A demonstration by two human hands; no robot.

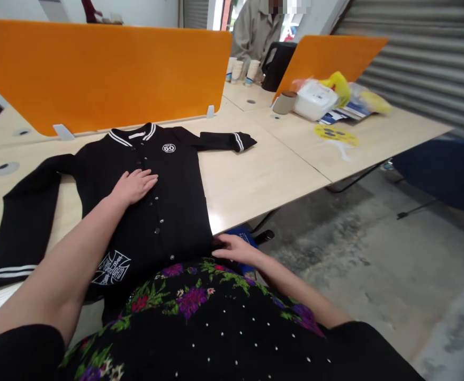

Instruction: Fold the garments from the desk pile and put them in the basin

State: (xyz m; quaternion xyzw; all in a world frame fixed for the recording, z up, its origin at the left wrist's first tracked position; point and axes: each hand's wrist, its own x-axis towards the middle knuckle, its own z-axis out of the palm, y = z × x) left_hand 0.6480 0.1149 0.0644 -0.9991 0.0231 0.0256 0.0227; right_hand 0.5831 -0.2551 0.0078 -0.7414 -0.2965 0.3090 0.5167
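A black snap-front jacket (176,185) with white stripes at its collar and cuffs lies front up on the light wooden table (251,180). Its sleeves reach out to both sides, and its lower part hangs over the near table edge. My left hand (133,186) rests flat on the jacket's chest, fingers stretched out beside the row of snaps. At the jacket's lower right side, by the table edge, is my right hand (235,248). Its thumb and fingers are at the black fabric, apart from each other, and the fingertips are partly hidden.
Orange dividers (108,74) stand along the table. Paper cups (251,71), a black jug (278,66), a roll of tape (285,102), a white plastic package (315,99) and a yellow fan (336,135) are farther back. A person (256,32) stands behind the cups.
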